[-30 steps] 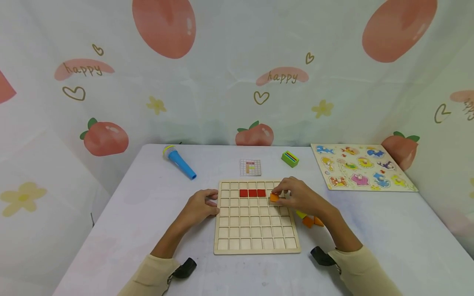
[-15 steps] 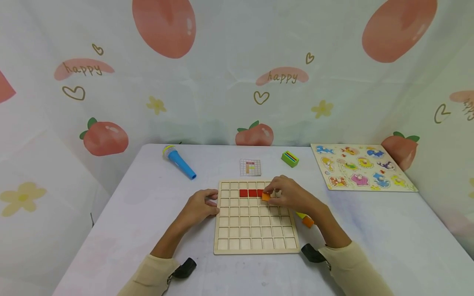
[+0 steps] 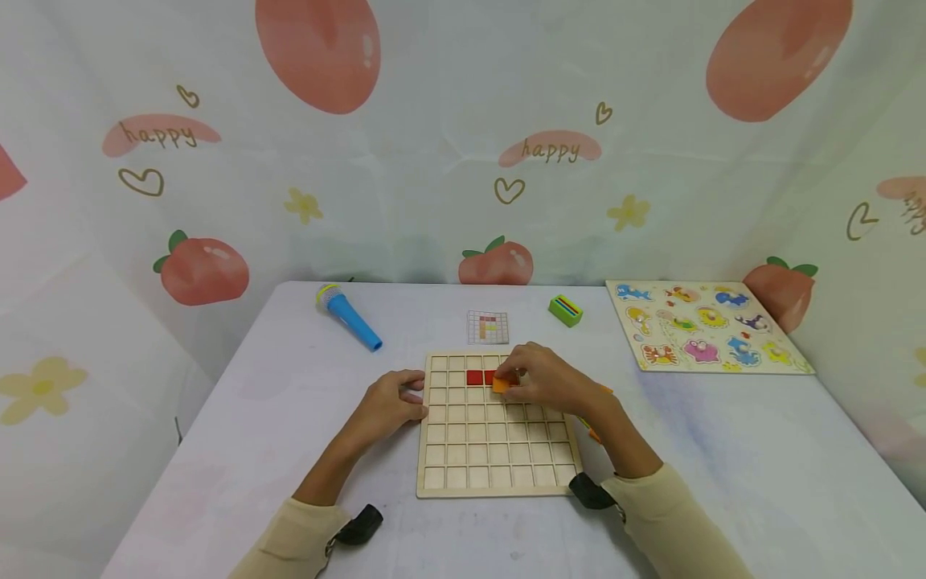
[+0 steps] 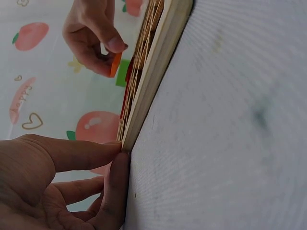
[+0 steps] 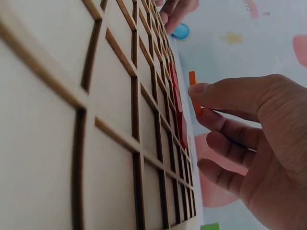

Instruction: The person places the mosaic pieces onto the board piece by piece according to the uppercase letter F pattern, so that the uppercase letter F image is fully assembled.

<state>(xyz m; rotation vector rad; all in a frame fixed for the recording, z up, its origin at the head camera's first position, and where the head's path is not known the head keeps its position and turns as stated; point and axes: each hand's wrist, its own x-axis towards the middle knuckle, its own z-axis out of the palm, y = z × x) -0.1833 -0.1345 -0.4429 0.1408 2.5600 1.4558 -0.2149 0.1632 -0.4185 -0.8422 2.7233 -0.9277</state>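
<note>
A wooden grid board [image 3: 499, 455] lies flat on the table, with a row of red tiles [image 3: 474, 377] set in its second row from the back. My left hand [image 3: 387, 406] grips the board's left edge; in the left wrist view its thumb [image 4: 88, 155] lies on the rim and a finger against the side. Above the board, my right hand [image 3: 546, 382] pinches an orange square tile [image 3: 500, 386] between thumb and fingers. The right wrist view shows that tile [image 5: 194, 91] on edge, apart from the grid. Fingers partly cover the red row.
Loose orange and yellow tiles [image 3: 595, 436] lie right of the board, mostly hidden by the right forearm. Behind it are a printed grid card [image 3: 488, 327] and a green striped block [image 3: 566, 310]. A blue toy microphone [image 3: 354, 319] lies back left, an animal puzzle board [image 3: 712, 330] back right.
My right hand has carried the orange tile leftward over the board, from right of the red row to its middle. The forearm now covers more of the loose tiles. My left hand stays put.
</note>
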